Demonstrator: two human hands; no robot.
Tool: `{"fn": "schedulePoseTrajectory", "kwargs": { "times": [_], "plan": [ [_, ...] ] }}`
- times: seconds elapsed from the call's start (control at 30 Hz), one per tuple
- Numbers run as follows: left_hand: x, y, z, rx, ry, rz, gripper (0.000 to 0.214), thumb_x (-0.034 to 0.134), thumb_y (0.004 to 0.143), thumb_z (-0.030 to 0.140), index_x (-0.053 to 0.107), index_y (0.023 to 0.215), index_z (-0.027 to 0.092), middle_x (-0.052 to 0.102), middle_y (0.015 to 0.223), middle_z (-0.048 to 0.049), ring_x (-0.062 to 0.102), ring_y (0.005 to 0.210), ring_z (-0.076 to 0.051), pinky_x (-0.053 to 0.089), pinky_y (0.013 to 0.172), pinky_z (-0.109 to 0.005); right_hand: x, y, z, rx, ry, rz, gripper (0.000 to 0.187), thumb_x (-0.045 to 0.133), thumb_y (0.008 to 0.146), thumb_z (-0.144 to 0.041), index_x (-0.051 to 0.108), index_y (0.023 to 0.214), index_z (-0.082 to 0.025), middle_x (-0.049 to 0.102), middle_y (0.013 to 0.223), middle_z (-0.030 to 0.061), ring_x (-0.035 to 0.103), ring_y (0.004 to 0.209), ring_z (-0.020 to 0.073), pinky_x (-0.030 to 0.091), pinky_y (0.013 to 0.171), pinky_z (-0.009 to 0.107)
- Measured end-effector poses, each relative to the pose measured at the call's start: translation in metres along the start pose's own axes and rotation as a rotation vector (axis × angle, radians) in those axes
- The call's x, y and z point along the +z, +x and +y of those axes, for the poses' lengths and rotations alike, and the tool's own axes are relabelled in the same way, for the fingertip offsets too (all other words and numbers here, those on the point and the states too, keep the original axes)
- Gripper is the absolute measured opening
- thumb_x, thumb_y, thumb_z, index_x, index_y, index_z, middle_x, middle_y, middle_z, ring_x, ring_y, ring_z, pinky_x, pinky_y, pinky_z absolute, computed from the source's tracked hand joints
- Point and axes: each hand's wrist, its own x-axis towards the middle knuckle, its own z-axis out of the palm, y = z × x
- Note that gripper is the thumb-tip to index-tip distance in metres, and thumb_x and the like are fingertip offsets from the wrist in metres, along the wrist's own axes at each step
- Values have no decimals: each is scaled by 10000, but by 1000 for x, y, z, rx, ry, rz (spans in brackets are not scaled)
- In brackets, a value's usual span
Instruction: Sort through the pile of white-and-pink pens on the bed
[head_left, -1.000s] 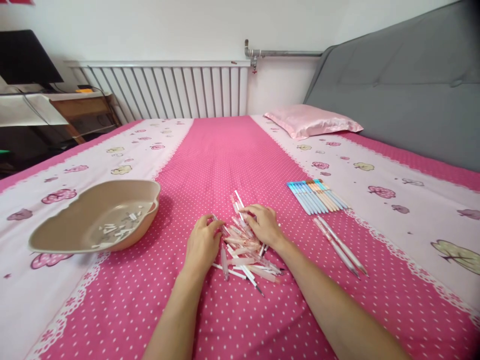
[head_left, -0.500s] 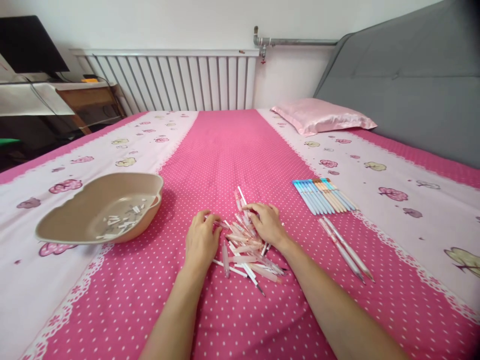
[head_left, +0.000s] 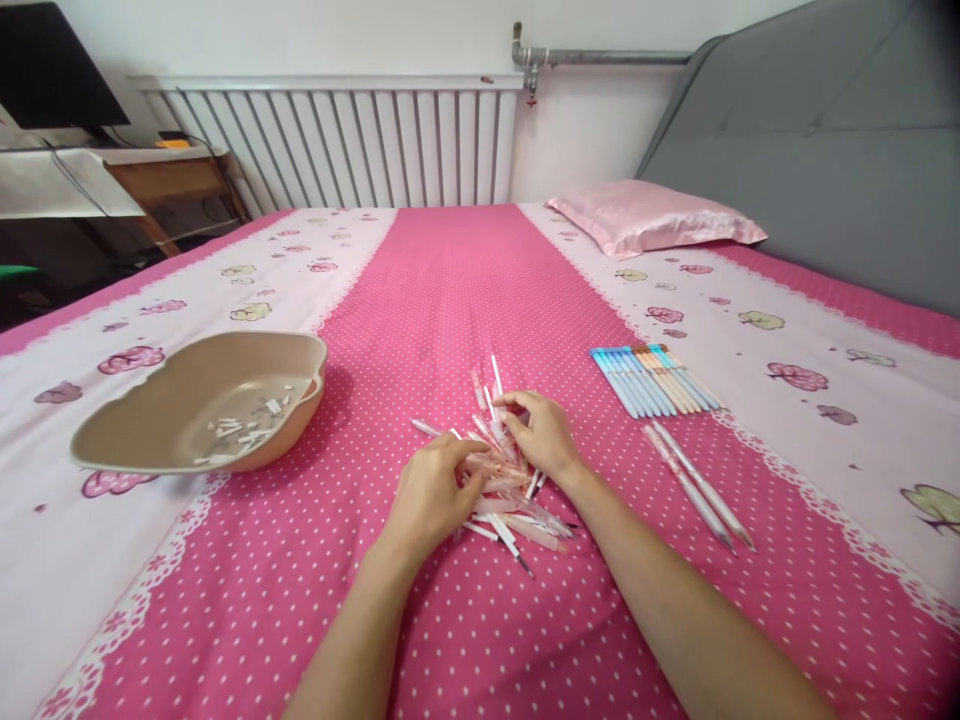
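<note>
A loose pile of clear and pink pen parts lies on the pink dotted bedsheet in front of me. My left hand rests on the pile's left side, fingers curled over some of the pieces. My right hand sits at the pile's far right, fingers bent and pinching among the parts; what it holds is too small to name. A row of assembled blue and orange pens lies to the right, with two or three pink pens nearer me.
A tan scalloped basin with several small white pieces stands at the left. A pink pillow and grey headboard are at the back right, a white radiator along the far wall, a desk far left.
My left hand has slid right and nearer, onto the pile, and some parts have shifted. The view has tipped down a little. My right hand stays at the pile's far side.
</note>
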Motion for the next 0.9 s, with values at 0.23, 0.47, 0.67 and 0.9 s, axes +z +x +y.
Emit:
{"fn": "schedulePoseTrajectory", "kwargs": {
  "times": [0.23,0.47,0.67,0.9],
  "plan": [
    [4,-2,2,-5,27,-134,241,477,849,243,670,993,249,696,870,-29,617,756,-179,403,660,-254,3,0,4,4,47,26,239,519,745,-142,689,898,-216,705,904,21,632,785,176,470,803,329],
    [1,-3,4,35,3,-53,221,419,895,259,593,1020,205,637,700,-4,560,611,-144,351,588,-241,4,1,6,1,108,61,233,499,755,-148,685,877,-219,713,875,19,649,758,172,496,756,313],
    [1,-3,6,40,-314,181,213,474,886,323,590,994,182,464,576,53,436,524,-93,332,542,-208,2,0,5,-11,149,104,227,516,733,-153,689,868,-210,717,889,28,647,797,185,492,781,333],
    [-4,-2,9,-154,-899,304,247,610,807,365,608,948,163,359,548,79,302,470,-47,247,446,-163,2,0,2,3,209,186,195,514,738,-172,678,842,-189,713,860,38,652,752,178,496,762,326]
  ]
}}
